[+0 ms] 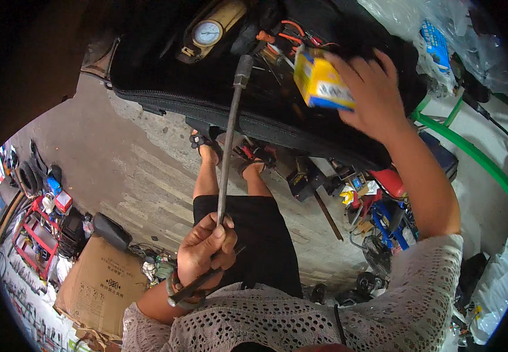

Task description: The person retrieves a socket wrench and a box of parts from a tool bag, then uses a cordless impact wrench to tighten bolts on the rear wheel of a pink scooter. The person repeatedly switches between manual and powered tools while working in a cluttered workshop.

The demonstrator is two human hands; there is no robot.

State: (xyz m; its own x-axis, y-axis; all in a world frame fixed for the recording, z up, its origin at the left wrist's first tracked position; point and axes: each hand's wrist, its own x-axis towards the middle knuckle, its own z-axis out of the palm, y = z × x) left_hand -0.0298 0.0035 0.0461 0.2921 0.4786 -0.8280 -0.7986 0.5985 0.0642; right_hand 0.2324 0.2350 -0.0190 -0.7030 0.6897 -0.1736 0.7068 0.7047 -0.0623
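Observation:
My left hand (207, 249) is closed round a T-handle socket wrench (229, 144), near where its long metal shaft meets the crossbar. The shaft points up and away from me, and its socket end lies over the edge of an open black zippered bag (166, 97). A small yellow and blue box (324, 82) is in my right hand (374, 94), above the bag's right side. That hand is slightly blurred, and its thumb side is partly hidden. Inside the bag are a round dial gauge (207, 33) on a tan body and orange-handled tools (292, 29).
Clear plastic wrapping (398, 17) and a green metal frame (471, 146) are at the right. A flattened cardboard box (104, 284) lies at the lower left, beside a red rack (34, 246). Assorted parts, including blue metal pieces (389, 226), crowd the floor at the right.

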